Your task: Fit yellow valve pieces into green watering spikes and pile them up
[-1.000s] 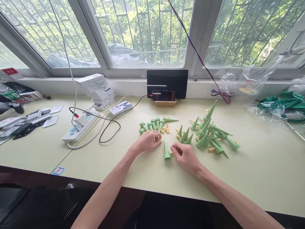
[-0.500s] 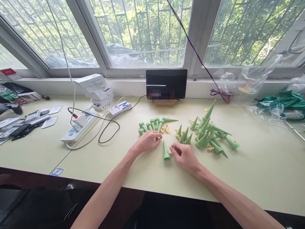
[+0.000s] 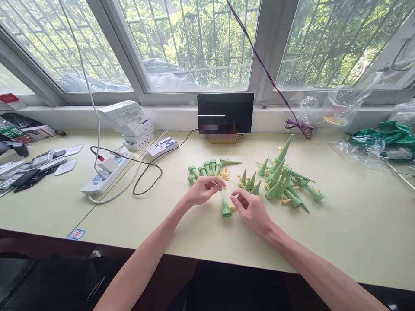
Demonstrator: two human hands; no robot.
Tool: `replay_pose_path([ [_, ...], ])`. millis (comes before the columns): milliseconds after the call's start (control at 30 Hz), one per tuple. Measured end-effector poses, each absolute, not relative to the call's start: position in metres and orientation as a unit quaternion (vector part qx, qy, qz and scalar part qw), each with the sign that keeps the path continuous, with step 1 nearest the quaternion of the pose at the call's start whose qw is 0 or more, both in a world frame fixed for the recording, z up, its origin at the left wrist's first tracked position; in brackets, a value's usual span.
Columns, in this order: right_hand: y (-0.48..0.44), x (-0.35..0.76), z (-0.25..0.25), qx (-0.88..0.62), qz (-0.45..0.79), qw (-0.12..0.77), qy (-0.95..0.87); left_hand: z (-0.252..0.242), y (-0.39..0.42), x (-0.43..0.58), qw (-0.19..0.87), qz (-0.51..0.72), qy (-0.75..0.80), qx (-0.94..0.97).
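My left hand [image 3: 205,190] pinches a small yellow plastic fitting [image 3: 224,188] between thumb and fingertips, just above the tip of a single green plastic spike [image 3: 226,205]. That spike lies with its wide ribbed end towards me, and a yellow valve [image 3: 231,207] shows at its right side. My right hand [image 3: 251,207] hovers right of the spike, fingers curled and slightly apart, with nothing visible in them. Beyond my left hand, several green spikes [image 3: 206,166] stand in a group beside loose yellow fittings [image 3: 225,173].
A pile of green spikes with yellow valves [image 3: 280,179] lies to the right. Behind stands a dark-screened tablet [image 3: 226,113]. On the left are a power strip [image 3: 106,172], a stack of white boxes [image 3: 128,123] and a black cable [image 3: 160,172]. Plastic bags [image 3: 382,138] lie far right.
My left hand has moved right and slightly up with the yellow fitting, to over the spike's tip. My right hand has lifted slightly off the valve at the spike's side.
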State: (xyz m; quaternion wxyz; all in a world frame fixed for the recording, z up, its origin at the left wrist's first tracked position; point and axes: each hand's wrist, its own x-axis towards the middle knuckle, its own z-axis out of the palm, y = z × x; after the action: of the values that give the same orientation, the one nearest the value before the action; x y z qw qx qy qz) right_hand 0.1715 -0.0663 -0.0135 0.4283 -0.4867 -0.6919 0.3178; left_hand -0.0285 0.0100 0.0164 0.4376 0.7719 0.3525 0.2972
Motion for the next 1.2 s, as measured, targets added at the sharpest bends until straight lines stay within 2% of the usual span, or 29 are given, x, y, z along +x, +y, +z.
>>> replay_pose_path([
  [200,-0.066,0.171,-0.014,-0.476,0.342,0.433,-0.684,0.013,0.005,-0.02,0.529,0.293,0.319,0.73],
  [467,-0.067,0.171,-0.011,-0.464,0.336,0.427,-0.7,0.014,0.0,-0.013,0.565,0.291,0.321,0.702],
  [767,-0.067,0.173,-0.013,-0.47,0.342,0.455,-0.674,0.018,0.0,-0.013,0.534,0.307,0.307,0.726],
  [1200,-0.068,0.172,-0.014,-0.473,0.33,0.434,-0.692,0.02,-0.002,-0.011,0.505,0.297,0.322,0.744],
])
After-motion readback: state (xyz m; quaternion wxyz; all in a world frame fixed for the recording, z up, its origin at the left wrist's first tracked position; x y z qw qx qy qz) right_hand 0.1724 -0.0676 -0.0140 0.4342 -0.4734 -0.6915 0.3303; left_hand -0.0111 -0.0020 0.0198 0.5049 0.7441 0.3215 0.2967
